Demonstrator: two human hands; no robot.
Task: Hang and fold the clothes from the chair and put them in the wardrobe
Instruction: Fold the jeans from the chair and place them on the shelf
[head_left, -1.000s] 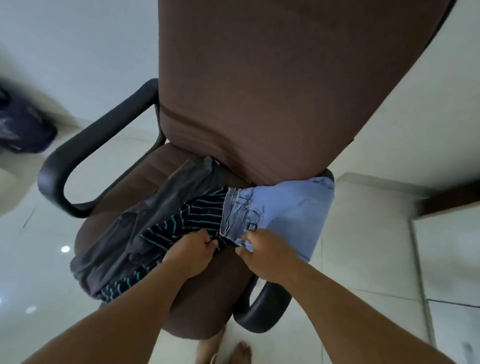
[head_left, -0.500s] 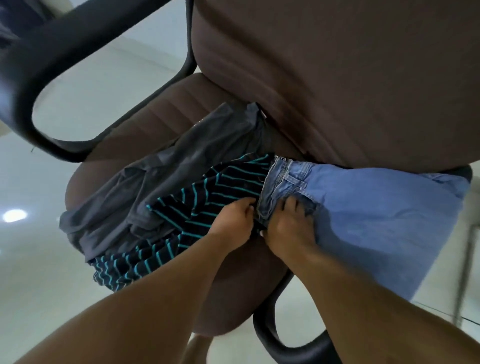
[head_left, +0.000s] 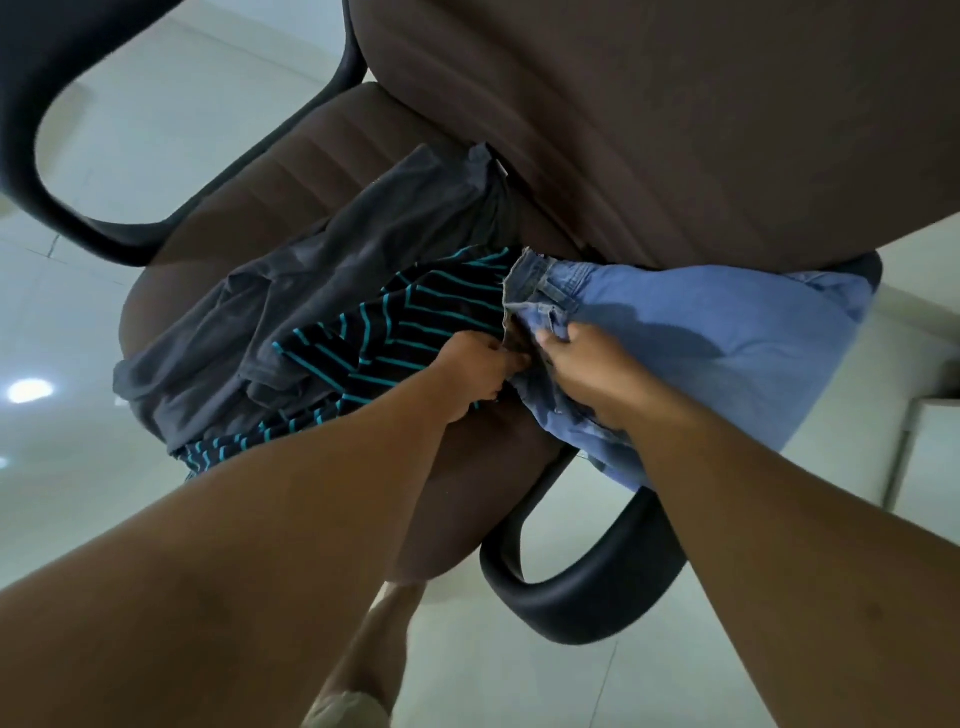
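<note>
A brown office chair (head_left: 322, 171) carries three garments on its seat. Light blue jeans (head_left: 701, 343) drape over the right side and the right armrest. A black shirt with teal stripes (head_left: 415, 322) lies in the middle, and a dark grey garment (head_left: 311, 270) lies to its left. My left hand (head_left: 470, 374) pinches the jeans' waistband at its left edge. My right hand (head_left: 587, 364) grips the bunched denim just below the waistband. The two hands sit close together, almost touching.
The chair's black left armrest (head_left: 31, 130) loops at the upper left and the right armrest (head_left: 587, 597) curves below my right forearm. Its tall brown backrest (head_left: 675, 114) fills the top. Pale tiled floor (head_left: 78, 493) surrounds the chair; my bare leg (head_left: 363, 665) stands below.
The view has closed in on the chair. Both hands shifted onto the jeans' waistband, which is now lifted and bunched between them.
</note>
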